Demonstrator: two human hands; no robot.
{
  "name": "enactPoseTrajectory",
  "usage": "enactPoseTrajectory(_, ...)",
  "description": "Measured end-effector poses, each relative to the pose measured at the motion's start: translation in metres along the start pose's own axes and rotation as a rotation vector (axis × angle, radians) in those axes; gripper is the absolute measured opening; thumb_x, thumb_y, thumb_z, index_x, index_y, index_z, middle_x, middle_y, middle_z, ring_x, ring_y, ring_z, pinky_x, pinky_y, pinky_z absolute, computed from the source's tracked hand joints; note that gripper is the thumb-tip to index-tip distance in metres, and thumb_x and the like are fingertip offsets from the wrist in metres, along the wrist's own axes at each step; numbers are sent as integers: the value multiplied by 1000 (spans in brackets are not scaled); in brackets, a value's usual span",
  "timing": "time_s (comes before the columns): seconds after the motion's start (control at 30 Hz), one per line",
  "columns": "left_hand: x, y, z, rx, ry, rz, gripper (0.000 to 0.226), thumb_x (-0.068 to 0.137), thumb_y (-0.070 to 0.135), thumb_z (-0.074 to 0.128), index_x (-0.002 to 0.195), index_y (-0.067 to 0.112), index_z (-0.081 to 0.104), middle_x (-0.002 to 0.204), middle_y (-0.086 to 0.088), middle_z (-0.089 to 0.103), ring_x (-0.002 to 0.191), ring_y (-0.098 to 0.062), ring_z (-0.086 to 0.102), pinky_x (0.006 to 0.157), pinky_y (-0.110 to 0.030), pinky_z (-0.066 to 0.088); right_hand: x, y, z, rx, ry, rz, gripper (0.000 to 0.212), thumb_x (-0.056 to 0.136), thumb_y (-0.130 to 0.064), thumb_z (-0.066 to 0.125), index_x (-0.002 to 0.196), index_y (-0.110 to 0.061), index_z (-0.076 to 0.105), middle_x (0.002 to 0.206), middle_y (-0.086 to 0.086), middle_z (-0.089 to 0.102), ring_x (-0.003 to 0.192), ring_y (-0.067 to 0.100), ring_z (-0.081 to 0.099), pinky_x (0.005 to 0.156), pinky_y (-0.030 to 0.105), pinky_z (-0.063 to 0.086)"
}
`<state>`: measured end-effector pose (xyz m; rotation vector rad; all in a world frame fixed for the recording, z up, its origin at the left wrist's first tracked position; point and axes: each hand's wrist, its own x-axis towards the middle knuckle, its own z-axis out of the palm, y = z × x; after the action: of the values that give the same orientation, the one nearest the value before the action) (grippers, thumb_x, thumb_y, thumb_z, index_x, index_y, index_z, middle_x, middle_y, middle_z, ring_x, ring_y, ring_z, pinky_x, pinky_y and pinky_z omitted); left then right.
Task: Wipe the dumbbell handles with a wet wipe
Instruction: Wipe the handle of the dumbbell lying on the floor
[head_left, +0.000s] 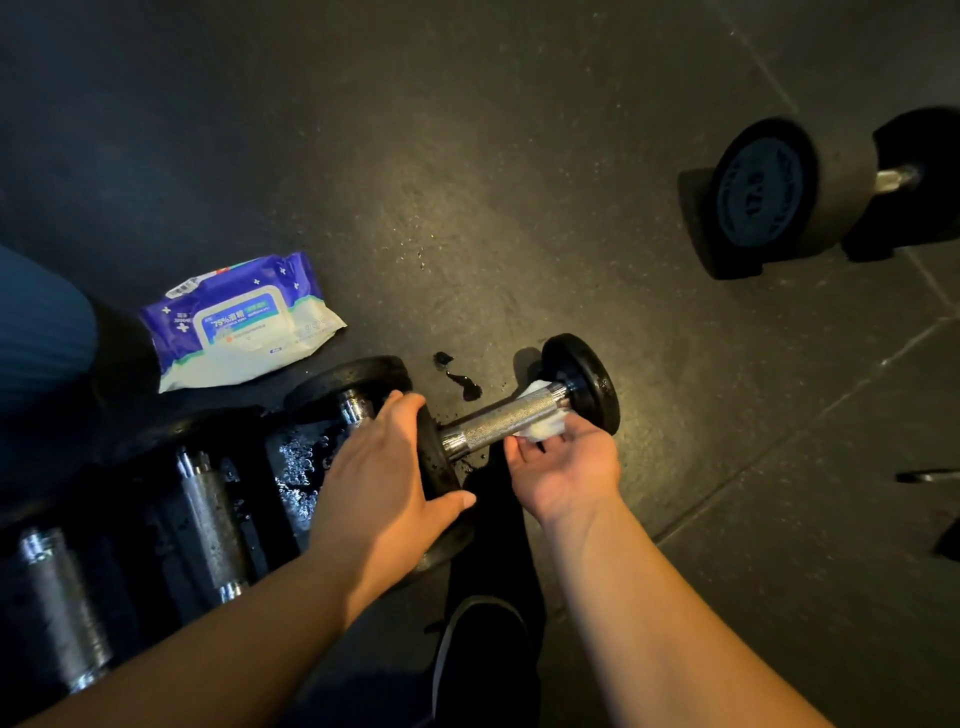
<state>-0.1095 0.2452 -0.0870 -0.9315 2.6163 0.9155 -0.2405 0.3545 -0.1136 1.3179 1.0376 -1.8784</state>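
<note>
At the far left edge a dark blue trouser leg was cut off by the frame. Along the lower left lay a row of dumbbells in deep shadow, their black ends hard to separate from one another; only the metal handles showed clearly, and water drops glistened on one end. Above them, left of centre, a blue and white pack of wipes lay flat on the dark floor, its print too small to read. In the middle the left hand rested, fingers spread and fairly straight, over the near end of a small dumbbell, hiding much of that end. A small dark puddle sat just above the handle. The right hand pinched a white wipe wrapped around the far part of the handle, beside the far end; the fingertips were partly hidden by the wipe. Below, a dark shoe was barely distinguishable. At the upper right a large dumbbell stood well apart, blurred and cut off by the frame edge.
</note>
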Motion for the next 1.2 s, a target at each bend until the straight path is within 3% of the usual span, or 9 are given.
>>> enactPoseTrajectory(0.2, 6, -4, -5, 0, -29, 12, 112, 71, 61, 80, 159, 23, 21, 167, 0, 24, 150, -17, 29, 121, -34, 25, -1, -1, -7, -7, -15, -13, 33, 103, -24, 41, 123, -10, 63, 122, 9, 68, 119, 27, 59, 115, 44, 35)
enactPoseTrajectory(0.47, 8, -8, -8, 136, -55, 80, 126, 65, 70, 78, 161, 19, 13, 166, -4, 24, 151, -20, 27, 123, -36, 23, 2, 0, 1, -34, -15, -13, 34, 97, -19, 47, 124, -9, 64, 119, 11, 71, 116, 29, 61, 114, 46, 35)
enactPoseTrajectory(0.67, 7, -9, -14, 163, -40, 140, 120, 68, 72, 75, 161, 22, 16, 165, 0, 27, 151, -15, 25, 122, -27, 6, -5, -3, -8, -6, -41, 5, 33, 96, -16, 47, 121, -5, 65, 114, 15, 73, 113, 32, 65, 110, 45, 41)
enactPoseTrajectory(0.93, 11, 1, -23, 129, -86, 121, 114, 66, 69, 79, 156, 22, 28, 148, -5, 52, 137, -23, 45, 116, -34, 31, -6, -4, -8, -79, 69, -108, 28, 98, -16, 55, 122, -9, 66, 110, 10, 74, 107, 26, 68, 101, 41, 49)
enactPoseTrajectory(1.1, 18, 0, -24, 168, -120, 165, 107, 80, 71, 64, 161, 17, 17, 163, -5, 33, 148, -22, 31, 120, -33, 23, -9, -2, 1, -102, 128, -151, 6, 99, -11, 57, 97, -15, 61, 106, 12, 70, 108, 26, 66, 104, 43, 49)
enactPoseTrajectory(1.2, 15, -1, -21, 212, -99, 187, 114, 80, 74, 60, 162, 13, 10, 166, -7, 25, 150, -23, 28, 121, -34, 22, -7, 1, 4, -147, 130, -183, 8, 96, -10, 62, 102, -15, 62, 109, 12, 69, 108, 25, 66, 102, 42, 51)
